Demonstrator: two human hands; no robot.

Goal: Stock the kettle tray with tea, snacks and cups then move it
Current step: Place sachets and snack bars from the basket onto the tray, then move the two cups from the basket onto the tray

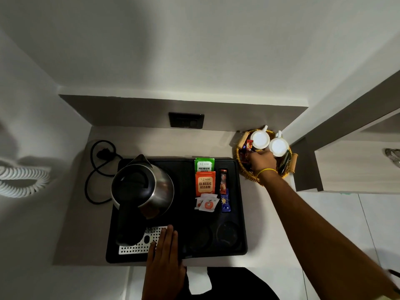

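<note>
Reaching my right hand [260,162] into the basket [242,167] at the surface's far right corner, finger state unclear, I rest my left hand [165,251] flat, fingers together, on the tray [186,213].

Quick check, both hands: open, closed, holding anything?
Left hand: open, flat on the front edge of the black tray, holding nothing.
Right hand: reaching into the basket beside the cups; fingers hidden, grip cannot be told.
</note>
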